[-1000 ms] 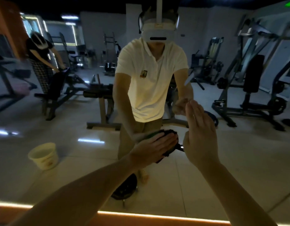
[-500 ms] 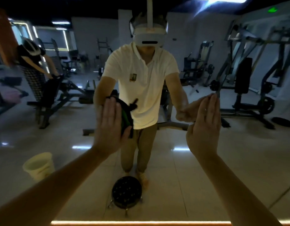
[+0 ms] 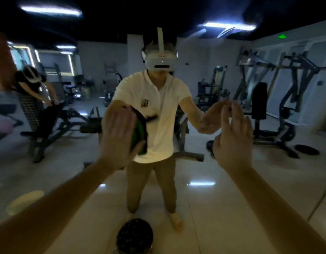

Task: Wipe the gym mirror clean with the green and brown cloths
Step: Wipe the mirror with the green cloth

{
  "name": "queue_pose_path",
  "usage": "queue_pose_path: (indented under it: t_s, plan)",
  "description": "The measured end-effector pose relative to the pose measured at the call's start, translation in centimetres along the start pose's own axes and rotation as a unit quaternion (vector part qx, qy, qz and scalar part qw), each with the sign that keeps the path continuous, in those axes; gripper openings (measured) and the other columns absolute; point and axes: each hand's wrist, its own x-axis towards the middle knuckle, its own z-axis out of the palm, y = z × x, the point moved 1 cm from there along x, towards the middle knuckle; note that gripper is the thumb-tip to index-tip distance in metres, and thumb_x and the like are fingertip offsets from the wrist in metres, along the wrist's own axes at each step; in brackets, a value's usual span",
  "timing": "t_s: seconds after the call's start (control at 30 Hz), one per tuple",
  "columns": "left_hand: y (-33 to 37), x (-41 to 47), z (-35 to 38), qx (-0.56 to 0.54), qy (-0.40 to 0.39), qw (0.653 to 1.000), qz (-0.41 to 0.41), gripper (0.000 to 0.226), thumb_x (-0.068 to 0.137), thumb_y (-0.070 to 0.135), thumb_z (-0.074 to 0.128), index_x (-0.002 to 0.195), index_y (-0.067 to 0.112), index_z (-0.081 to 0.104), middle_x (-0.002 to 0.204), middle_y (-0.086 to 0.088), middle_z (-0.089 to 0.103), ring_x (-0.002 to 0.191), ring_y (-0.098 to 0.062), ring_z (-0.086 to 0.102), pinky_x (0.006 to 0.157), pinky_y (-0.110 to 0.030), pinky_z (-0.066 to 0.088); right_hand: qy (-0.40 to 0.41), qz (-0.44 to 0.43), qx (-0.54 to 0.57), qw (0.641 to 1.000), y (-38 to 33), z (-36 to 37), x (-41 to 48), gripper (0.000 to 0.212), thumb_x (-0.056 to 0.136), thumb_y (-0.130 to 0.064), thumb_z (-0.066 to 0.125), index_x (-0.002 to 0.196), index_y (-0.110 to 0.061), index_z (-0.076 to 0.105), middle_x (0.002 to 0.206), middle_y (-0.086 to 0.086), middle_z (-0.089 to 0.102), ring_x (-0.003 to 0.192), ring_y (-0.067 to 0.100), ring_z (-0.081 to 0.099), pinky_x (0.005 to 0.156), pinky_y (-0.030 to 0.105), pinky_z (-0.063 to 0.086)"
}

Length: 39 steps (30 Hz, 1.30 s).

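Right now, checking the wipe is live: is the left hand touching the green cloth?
Touching. The head view shows the left hand laid flat over the green cloth, thumb across its lower edge.

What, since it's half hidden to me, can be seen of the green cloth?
The green cloth shows as a bright green, soft-looking strip with a dark edge, upright against the mirror. The left hand presses it there with straight fingers, covering most of it. A dark tail sticks out rightward; whether it belongs is unclear.
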Motion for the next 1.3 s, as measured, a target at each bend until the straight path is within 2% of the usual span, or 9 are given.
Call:
queue_pose_path:
  t_s: [0.2, 0.33, 0.47, 0.57, 0.67, 0.87, 1.0, 1.17, 1.3]
  plan:
    - [5.6, 4.3, -0.3, -0.026, 0.123, 0.948, -0.291, 0.085, 0.106, 0.056, 0.029, 0.159, -0.009, 0.015, 0.167, -0.031, 0.014, 0.157, -0.042, 0.01, 0.125, -0.06, 0.015, -0.028, -0.071, 0.01, 0.997, 2.4, 1.1, 0.9, 0.09, 0.093, -0.026, 0.059, 0.163, -0.003, 0.009, 0.171, 0.02, -0.004, 0.158, 0.038, -0.002, 0.125, 0.058, 0.016]
    - [16.5, 5.8, 2.6, -0.071, 0.061, 0.983, -0.156, 0.087, 0.103, 0.053, 0.041, 0.163, 0.003, 0.004, 0.171, -0.021, 0.005, 0.159, -0.036, 0.001, 0.128, -0.055, 0.007, -0.016, -0.143, 0.027, 0.989, 3.9, 0.9, 1.3, 0.092, 0.085, -0.02, 0.065, 0.163, -0.004, 0.019, 0.172, 0.017, 0.001, 0.158, 0.04, 0.004, 0.124, 0.062, 0.017]
    - [23.5, 5.9, 4.8, 0.046, -0.074, 0.99, 0.108, 0.075, 0.107, 0.048, 0.041, 0.162, 0.005, 0.015, 0.171, -0.016, 0.012, 0.159, -0.031, 0.001, 0.13, -0.048, 0.003, -0.003, -0.184, 0.038, 0.982, 6.0, -0.3, 1.8, 0.088, 0.081, -0.017, 0.074, 0.158, -0.003, 0.034, 0.169, 0.016, 0.021, 0.155, 0.038, 0.023, 0.126, 0.039, -0.015]
    - [21.4, 6.0, 4.2, 0.136, -0.082, 0.972, 0.171, 0.077, 0.106, 0.052, 0.04, 0.162, 0.007, 0.013, 0.169, -0.016, 0.014, 0.158, -0.031, 0.002, 0.129, -0.049, 0.002, 0.018, -0.174, 0.076, 0.982, 8.5, -1.5, 2.5, 0.091, 0.078, -0.006, 0.076, 0.157, 0.0, 0.033, 0.166, 0.019, 0.029, 0.151, 0.036, 0.031, 0.129, 0.04, 0.0]
    - [16.2, 6.7, 1.9, 0.061, -0.018, 0.998, -0.017, 0.087, 0.098, 0.051, 0.055, 0.161, 0.007, 0.014, 0.167, -0.019, 0.023, 0.157, -0.03, 0.003, 0.128, -0.051, 0.012, 0.045, -0.174, 0.072, 0.981, 9.9, -2.3, 4.0, 0.087, 0.079, -0.006, 0.066, 0.158, 0.004, 0.03, 0.167, 0.022, 0.022, 0.154, 0.038, 0.022, 0.122, 0.058, 0.026]
    - [11.9, 9.3, 0.1, 0.0, 0.131, 0.931, -0.34, 0.077, 0.108, 0.047, 0.026, 0.162, -0.005, 0.008, 0.171, -0.023, 0.006, 0.159, -0.035, 0.005, 0.126, -0.057, 0.015, 0.014, -0.165, 0.032, 0.986, 8.5, -2.0, 5.6, 0.078, 0.088, -0.028, 0.038, 0.158, 0.004, 0.027, 0.169, 0.024, 0.015, 0.156, 0.042, 0.014, 0.12, 0.066, 0.02]
    - [18.4, 9.5, 1.8, -0.014, 0.063, 0.976, -0.209, 0.082, 0.107, 0.054, 0.026, 0.164, 0.003, -0.002, 0.172, -0.021, -0.002, 0.159, -0.035, -0.006, 0.129, -0.051, -0.001, 0.015, -0.168, 0.041, 0.985, 8.7, -1.3, 5.6, 0.083, 0.085, -0.036, 0.025, 0.159, 0.003, 0.028, 0.169, 0.022, 0.015, 0.157, 0.041, 0.012, 0.122, 0.066, 0.019]
    - [19.2, 7.8, 3.0, 0.152, -0.087, 0.97, 0.168, 0.079, 0.109, 0.054, 0.029, 0.164, 0.007, -0.002, 0.171, -0.018, 0.004, 0.159, -0.032, -0.009, 0.129, -0.05, 0.001, 0.013, -0.175, 0.045, 0.983, 9.0, -1.6, 5.8, 0.091, 0.079, -0.015, 0.068, 0.16, -0.001, 0.028, 0.17, 0.019, 0.016, 0.156, 0.04, 0.016, 0.12, 0.063, 0.026]
    - [13.4, 9.7, 0.1, 0.146, -0.029, 0.987, 0.053, 0.077, 0.106, 0.056, 0.029, 0.161, 0.01, 0.0, 0.168, -0.015, 0.004, 0.158, -0.031, -0.006, 0.128, -0.051, 0.009, 0.04, -0.169, 0.066, 0.983, 7.7, -2.9, 6.9, 0.079, 0.084, -0.015, 0.067, 0.156, -0.001, 0.037, 0.164, 0.021, 0.03, 0.151, 0.039, 0.03, 0.119, 0.06, 0.032]
